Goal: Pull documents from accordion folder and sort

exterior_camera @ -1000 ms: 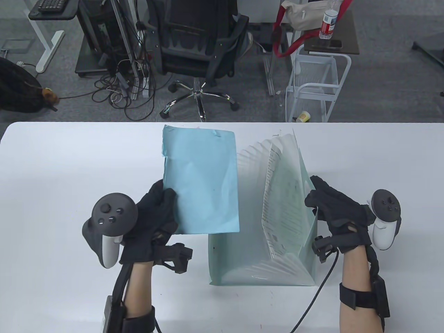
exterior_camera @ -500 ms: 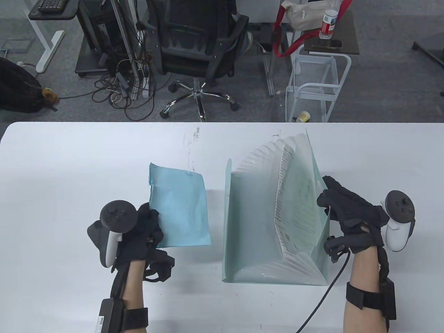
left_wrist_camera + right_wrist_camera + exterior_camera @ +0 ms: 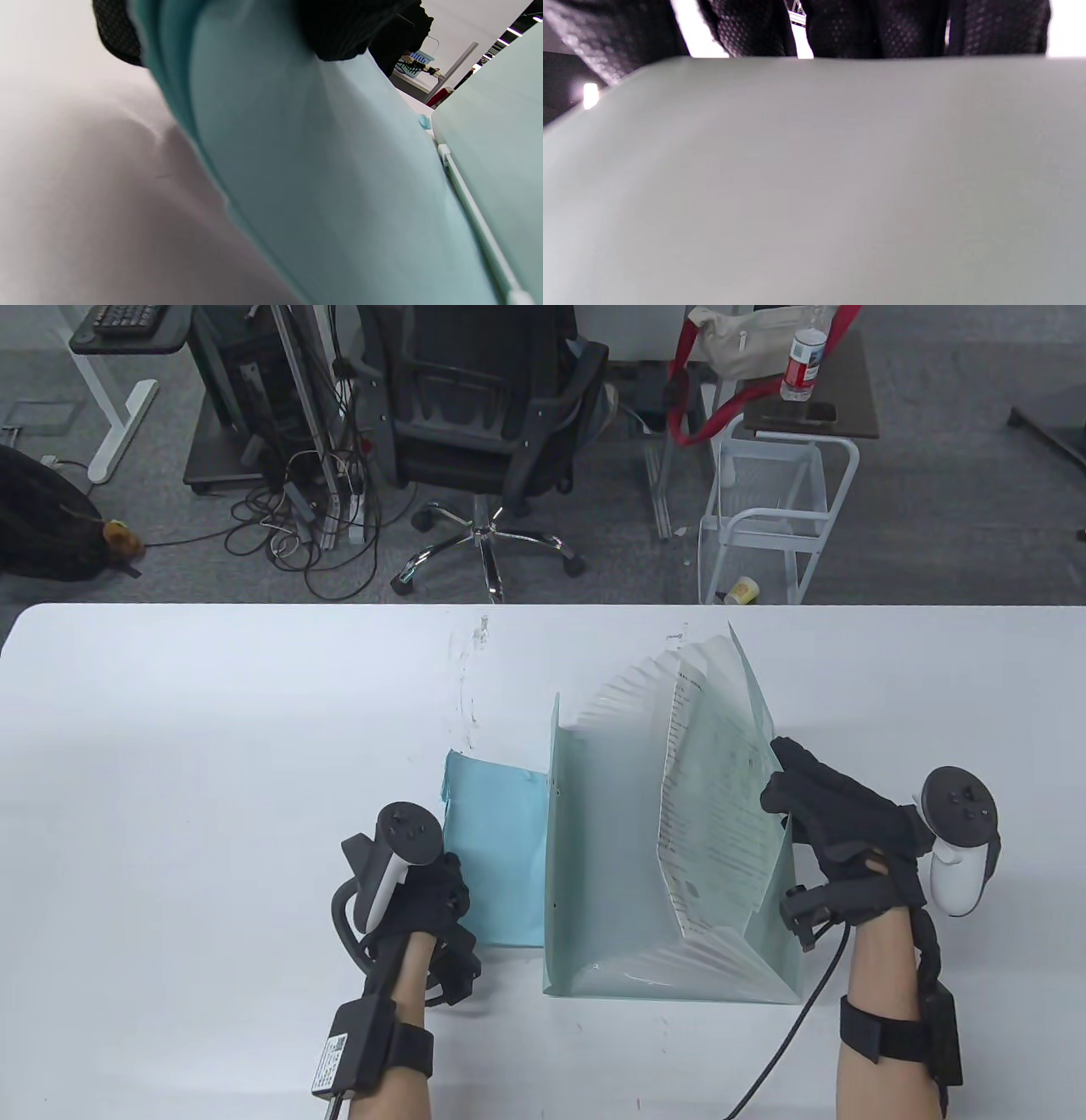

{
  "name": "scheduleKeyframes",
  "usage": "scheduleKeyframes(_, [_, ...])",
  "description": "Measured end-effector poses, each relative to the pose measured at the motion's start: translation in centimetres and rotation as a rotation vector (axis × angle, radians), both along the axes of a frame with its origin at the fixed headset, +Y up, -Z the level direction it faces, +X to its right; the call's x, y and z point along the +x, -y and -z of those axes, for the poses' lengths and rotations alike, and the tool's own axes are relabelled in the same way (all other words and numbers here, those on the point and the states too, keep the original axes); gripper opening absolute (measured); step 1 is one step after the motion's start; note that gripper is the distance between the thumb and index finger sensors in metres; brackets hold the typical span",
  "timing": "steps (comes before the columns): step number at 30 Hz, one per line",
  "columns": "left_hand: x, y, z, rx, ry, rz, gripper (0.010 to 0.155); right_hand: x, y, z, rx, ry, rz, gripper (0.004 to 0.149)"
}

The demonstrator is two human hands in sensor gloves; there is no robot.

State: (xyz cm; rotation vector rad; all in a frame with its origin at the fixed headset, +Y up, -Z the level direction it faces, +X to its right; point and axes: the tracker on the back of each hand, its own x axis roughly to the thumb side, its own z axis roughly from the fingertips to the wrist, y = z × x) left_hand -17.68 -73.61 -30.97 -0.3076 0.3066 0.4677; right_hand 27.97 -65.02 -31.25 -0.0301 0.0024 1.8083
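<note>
Table view showed the accordion folder [image 3: 628,899] standing fanned open on the white bench [image 3: 170,780], its near flap upright like a wall and its pleats spread toward the far side. The right hand [image 3: 836,836] gripped the folder's back panel at its upper edge, fingers [image 3: 785,793] curled over the rim, apparently to hold the pockets wide and keep the folder from tipping while the other hand worked. A printed sheet [image 3: 713,831] leaned inside one of the rear pockets, not yet taken out. The left hand [image 3: 428,899] held a pale blue document [image 3: 496,857] just beside the folder's left flap, low over the bench; whether the sheet touched the surface could not be told from above. In the left wrist view the blue document [image 3: 322,190] ran across the frame with dark gloved fingers [image 3: 339,29] clamped on its upper part, so the grip was plainly closed on the paper, and the folder's edge [image 3: 488,127] stood just beside it. Right wrist view showed little beyond the folder's grey-green panel [image 3: 814,182] with fingers [image 3: 874,29] hooked over its top. Judging by the pose, the blue sheet was being put down to begin a pile to the left of the folder, with the printed sheet likely next.
</note>
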Motion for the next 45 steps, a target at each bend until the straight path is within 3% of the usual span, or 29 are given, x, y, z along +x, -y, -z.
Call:
scheduleKeyframes(5, [0.4,0.3,0.3,-0.037,0.003,0.061,0.052,-0.4,0.1,0.1,-0.005,-0.007,-0.014,0.068])
scheduleKeyframes(10, [0.2,0.4,0.1,-0.037,0.004,0.071,0.073,-0.5,0.2,0.2,-0.007,-0.011,-0.018,0.07])
scheduleKeyframes(13, [-0.2,-0.9,-0.2,-0.002,-0.018,0.026,0.08,-0.4,0.2,0.2,-0.009,-0.009,-0.011,0.07])
scheduleKeyframes(17, [-0.3,-4.8,-0.7,0.119,0.021,-0.14,0.078,-0.4,0.2,0.2,-0.011,-0.01,-0.008,0.069])
scheduleKeyframes(22, [2.2,-12.2,-2.0,0.517,0.095,-0.239,0.069,-0.6,0.1,0.2,-0.01,-0.015,-0.026,0.069])
scheduleKeyframes(25, [5.0,-15.2,-2.9,0.599,0.202,-0.379,0.06,-0.7,0.1,0.2,-0.009,-0.017,-0.034,0.069])
scheduleKeyframes(28, [8.6,-16.8,-3.3,0.532,0.355,-0.44,0.046,-0.8,0.1,0.1,-0.007,-0.019,-0.04,0.069])
scheduleKeyframes(31, [12.1,-16.8,-3.2,0.388,0.443,-0.343,0.042,-0.8,0.2,0.2,-0.006,-0.021,-0.042,0.069])
scheduleKeyframes(39, [17.8,-14.5,-2.1,0.211,0.389,0.105,0.049,-0.6,0.2,0.2,-0.006,-0.024,-0.036,0.069])
scheduleKeyframes(45, [19.2,-13.3,-1.5,0.144,0.424,0.158,0.045,-0.5,0.4,0.2,-0.009,-0.024,-0.022,0.069])
